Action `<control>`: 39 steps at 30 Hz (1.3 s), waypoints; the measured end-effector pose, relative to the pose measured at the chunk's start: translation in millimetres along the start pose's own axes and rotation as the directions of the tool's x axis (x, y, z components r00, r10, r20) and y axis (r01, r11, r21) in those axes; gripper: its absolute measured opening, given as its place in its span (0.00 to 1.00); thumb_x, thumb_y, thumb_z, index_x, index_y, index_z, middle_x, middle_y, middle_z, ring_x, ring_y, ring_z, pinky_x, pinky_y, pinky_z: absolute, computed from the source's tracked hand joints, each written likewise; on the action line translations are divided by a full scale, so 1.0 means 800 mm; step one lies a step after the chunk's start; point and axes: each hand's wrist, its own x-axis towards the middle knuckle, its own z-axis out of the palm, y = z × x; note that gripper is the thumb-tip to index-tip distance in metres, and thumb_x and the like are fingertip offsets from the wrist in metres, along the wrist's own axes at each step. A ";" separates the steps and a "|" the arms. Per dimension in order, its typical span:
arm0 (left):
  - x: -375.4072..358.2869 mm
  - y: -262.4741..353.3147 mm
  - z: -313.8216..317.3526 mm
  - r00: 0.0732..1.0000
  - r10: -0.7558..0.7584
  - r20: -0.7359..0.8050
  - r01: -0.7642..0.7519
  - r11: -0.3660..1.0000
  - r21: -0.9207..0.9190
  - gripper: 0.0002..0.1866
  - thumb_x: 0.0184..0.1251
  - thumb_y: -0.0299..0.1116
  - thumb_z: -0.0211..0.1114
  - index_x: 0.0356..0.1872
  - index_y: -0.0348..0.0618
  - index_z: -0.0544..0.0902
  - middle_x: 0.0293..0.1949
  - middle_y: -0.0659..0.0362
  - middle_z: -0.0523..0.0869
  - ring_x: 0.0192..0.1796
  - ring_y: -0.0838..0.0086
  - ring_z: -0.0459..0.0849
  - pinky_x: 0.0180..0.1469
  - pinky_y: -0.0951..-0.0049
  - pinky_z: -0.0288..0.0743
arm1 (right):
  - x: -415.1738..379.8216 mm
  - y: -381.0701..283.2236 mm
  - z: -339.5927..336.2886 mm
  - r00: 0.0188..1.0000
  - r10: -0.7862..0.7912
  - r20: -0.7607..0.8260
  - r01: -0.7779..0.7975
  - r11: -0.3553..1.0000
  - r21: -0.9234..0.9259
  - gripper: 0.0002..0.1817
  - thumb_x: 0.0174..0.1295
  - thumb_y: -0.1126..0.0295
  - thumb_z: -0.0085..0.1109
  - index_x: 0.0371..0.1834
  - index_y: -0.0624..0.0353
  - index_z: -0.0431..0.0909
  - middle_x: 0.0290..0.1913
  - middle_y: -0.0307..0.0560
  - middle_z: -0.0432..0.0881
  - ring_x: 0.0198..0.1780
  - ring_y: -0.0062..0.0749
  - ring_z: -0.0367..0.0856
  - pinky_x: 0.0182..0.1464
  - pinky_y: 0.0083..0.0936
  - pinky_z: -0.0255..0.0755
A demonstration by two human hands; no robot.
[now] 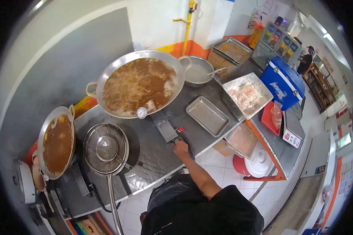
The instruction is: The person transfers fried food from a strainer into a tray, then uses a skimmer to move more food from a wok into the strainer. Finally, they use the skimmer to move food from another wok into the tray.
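Note:
My right hand point(180, 149) reaches to the front end of the gas burner's metal base point(164, 127). Its fingers are closed around the burner's control knob, which they mostly cover; a small red part point(180, 129) shows just beyond. On this burner sits a large two-handled wok point(100, 92) of bubbling brown oil with pieces frying in it. A dial thermometer point(141, 112) rests at the wok's near rim. Of my left hand, only a sliver of skin point(143, 216) shows beside my dark clothing, with the fingers hidden.
A second wok of oil point(59, 145) stands left, near a long-handled strainer point(106, 147). Rightward are a metal tray point(208, 116), a pan of floured pieces point(248, 96), a bowl of pale liquid point(198, 72), a blue cooler point(282, 82) and a scale point(291, 138). Another person point(305, 60) stands far back.

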 end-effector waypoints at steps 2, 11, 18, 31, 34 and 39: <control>-0.005 -0.019 0.012 0.998 -0.057 -0.008 0.057 0.997 -0.057 0.13 0.65 0.35 0.55 0.44 0.36 0.77 0.31 0.49 0.83 0.31 0.58 0.83 0.31 0.61 0.79 | 0.000 0.003 0.004 1.000 -0.018 -0.007 0.017 1.000 -0.017 0.19 0.57 0.51 0.58 0.33 0.58 0.80 0.37 0.55 0.83 0.41 0.46 0.84 0.42 0.39 0.79; -0.024 -0.067 0.032 0.956 -0.293 -0.013 0.277 0.917 -0.285 0.13 0.65 0.35 0.55 0.43 0.36 0.78 0.31 0.49 0.83 0.31 0.58 0.83 0.31 0.62 0.79 | 0.000 0.001 0.006 0.998 -0.049 -0.033 0.048 0.998 -0.042 0.20 0.58 0.50 0.57 0.34 0.58 0.79 0.34 0.54 0.83 0.40 0.47 0.84 0.41 0.41 0.78; -0.035 -0.088 0.050 0.895 -0.445 0.039 0.414 0.793 -0.448 0.13 0.65 0.35 0.55 0.43 0.36 0.78 0.31 0.49 0.83 0.30 0.59 0.83 0.31 0.63 0.79 | -0.002 -0.003 0.000 0.999 -0.028 -0.045 0.026 0.999 -0.027 0.19 0.58 0.51 0.59 0.33 0.57 0.78 0.33 0.54 0.83 0.40 0.49 0.84 0.41 0.41 0.78; -0.052 -0.082 0.058 0.800 -0.591 0.104 0.514 0.586 -0.626 0.12 0.64 0.37 0.56 0.47 0.46 0.77 0.32 0.50 0.83 0.28 0.62 0.83 0.28 0.57 0.82 | 0.002 0.003 0.005 0.998 -0.053 -0.030 0.051 0.997 -0.056 0.23 0.55 0.47 0.60 0.37 0.58 0.79 0.36 0.60 0.83 0.43 0.53 0.83 0.44 0.45 0.77; -0.072 -0.075 0.048 0.893 -0.436 0.114 0.351 0.515 -0.782 0.12 0.63 0.38 0.58 0.45 0.47 0.77 0.31 0.51 0.83 0.27 0.62 0.82 0.27 0.57 0.82 | 0.003 0.005 0.006 0.998 -0.061 -0.031 0.060 0.998 -0.034 0.25 0.54 0.47 0.61 0.37 0.61 0.79 0.37 0.62 0.82 0.43 0.55 0.82 0.44 0.46 0.77; -0.066 -0.082 0.052 0.863 -0.478 0.164 0.412 0.479 -0.775 0.10 0.63 0.38 0.60 0.43 0.50 0.77 0.30 0.52 0.83 0.26 0.63 0.82 0.26 0.56 0.81 | -0.004 -0.004 0.002 0.997 -0.037 -0.073 0.033 0.998 -0.061 0.27 0.52 0.46 0.64 0.36 0.64 0.79 0.38 0.63 0.82 0.43 0.56 0.82 0.45 0.46 0.76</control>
